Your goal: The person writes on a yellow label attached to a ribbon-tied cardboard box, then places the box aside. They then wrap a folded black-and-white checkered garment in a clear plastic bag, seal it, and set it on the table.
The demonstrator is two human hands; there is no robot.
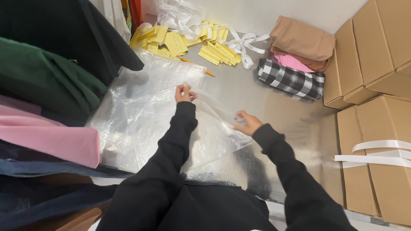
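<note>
Clear plastic bag [171, 124] on the steel worktop [278, 107]: left hand [184, 93] and right hand [247, 122] each pinch its upper edge.

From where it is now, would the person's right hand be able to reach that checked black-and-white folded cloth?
Probably yes. The right hand holds the clear plastic bag's edge, and only bare metal tabletop lies between it and the checked cloth; it would have to release the bag first.

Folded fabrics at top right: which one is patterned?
The black-and-white checked fabric, lowest of the folded pile beside the cardboard boxes. The tan fabric on top and the pink fabric between them are plain.
</note>
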